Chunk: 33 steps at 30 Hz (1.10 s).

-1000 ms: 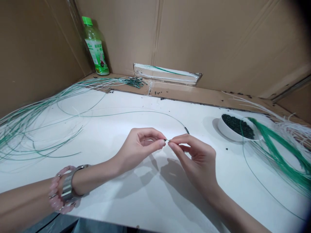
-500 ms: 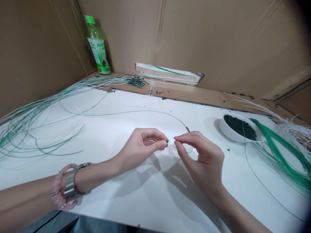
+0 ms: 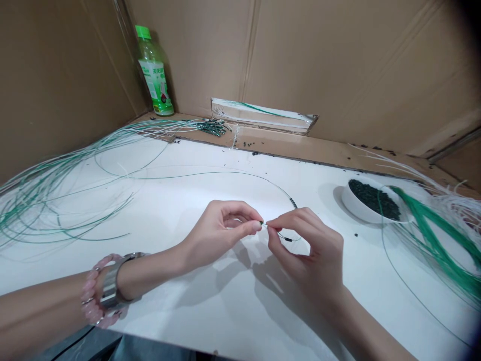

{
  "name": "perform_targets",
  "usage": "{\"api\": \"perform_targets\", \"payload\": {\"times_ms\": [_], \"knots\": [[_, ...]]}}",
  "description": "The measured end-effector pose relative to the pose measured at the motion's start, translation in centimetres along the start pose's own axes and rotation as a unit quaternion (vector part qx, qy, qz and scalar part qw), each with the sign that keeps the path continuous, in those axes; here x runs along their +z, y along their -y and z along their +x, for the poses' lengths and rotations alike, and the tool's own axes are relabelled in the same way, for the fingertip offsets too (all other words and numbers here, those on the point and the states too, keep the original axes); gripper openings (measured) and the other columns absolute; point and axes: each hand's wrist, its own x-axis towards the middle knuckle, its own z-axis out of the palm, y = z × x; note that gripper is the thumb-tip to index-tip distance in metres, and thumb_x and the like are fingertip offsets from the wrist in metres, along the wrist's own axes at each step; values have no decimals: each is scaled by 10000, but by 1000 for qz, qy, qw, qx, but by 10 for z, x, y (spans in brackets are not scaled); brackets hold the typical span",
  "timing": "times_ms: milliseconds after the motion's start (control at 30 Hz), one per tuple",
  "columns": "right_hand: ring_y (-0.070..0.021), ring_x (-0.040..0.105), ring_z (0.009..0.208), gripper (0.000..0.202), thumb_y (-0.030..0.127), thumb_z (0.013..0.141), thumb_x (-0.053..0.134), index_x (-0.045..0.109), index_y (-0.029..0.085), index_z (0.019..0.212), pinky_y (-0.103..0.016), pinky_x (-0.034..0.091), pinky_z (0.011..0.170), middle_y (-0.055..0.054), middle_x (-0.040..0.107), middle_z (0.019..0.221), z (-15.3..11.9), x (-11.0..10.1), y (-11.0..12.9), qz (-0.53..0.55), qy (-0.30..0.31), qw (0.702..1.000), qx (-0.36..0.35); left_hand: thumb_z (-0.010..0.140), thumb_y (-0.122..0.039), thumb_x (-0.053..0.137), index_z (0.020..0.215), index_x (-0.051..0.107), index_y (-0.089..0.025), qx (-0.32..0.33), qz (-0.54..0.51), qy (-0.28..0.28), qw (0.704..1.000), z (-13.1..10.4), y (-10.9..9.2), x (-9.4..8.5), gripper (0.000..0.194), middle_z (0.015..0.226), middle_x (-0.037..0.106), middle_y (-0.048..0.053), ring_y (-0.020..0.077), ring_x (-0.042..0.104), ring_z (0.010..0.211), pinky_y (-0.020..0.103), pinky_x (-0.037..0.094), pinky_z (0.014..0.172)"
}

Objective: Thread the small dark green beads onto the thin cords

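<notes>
Between thumb and forefinger, my left hand (image 3: 225,223) pinches a small dark bead (image 3: 261,222). Close on its right, my right hand (image 3: 310,245) pinches the thin green cord (image 3: 240,173) near its tip, which reaches the bead; whether it passes through I cannot tell. A short dark beaded stretch (image 3: 288,239) shows on the cord just behind my right fingers. Farther along, several dark beads (image 3: 293,202) sit in a row on the cord, which curves away left across the white table.
A white bowl (image 3: 355,208) of dark beads stands at the right, beside a green cord bundle (image 3: 432,225) and white cords (image 3: 460,200). Finished-looking beaded strands (image 3: 214,127) lie at the back left, near a green bottle (image 3: 154,75). Cardboard walls (image 3: 319,60) enclose the table.
My right hand has brought the cord tip left to the bead in my left hand. The dark beaded stretch behind my right fingers has come into sight.
</notes>
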Motion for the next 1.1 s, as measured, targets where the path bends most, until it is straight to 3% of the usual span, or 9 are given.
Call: {"api": "perform_targets", "payload": {"times_ms": [567, 867, 1100], "knots": [[-130, 563, 648, 162, 45, 769, 581, 619, 201, 784, -247, 472, 562, -12, 631, 677, -4, 1, -8, -38, 18, 997, -70, 765, -201, 643, 752, 689, -138, 49, 88, -9, 995, 2, 1, -2, 79, 745, 696, 26, 114, 623, 704, 219, 521, 710], [-132, 594, 659, 112, 108, 807, 587, 656, 196, 802, -271, 490, 586, -7, 674, 719, 2, 0, -11, 42, 66, 996, 40, 777, -225, 639, 730, 698, -142, 63, 111, -16, 992, 4, 1, -3, 112, 722, 699, 23, 116, 628, 703, 205, 509, 696], [-136, 621, 732, 98, 189, 802, 584, 680, 197, 819, -267, 535, 632, -21, 696, 791, 0, 2, -7, 134, 117, 972, 152, 807, -215, 584, 719, 656, -135, 109, 185, -15, 977, 4, 1, -4, 140, 714, 669, 27, 119, 603, 697, 217, 488, 686]]}}
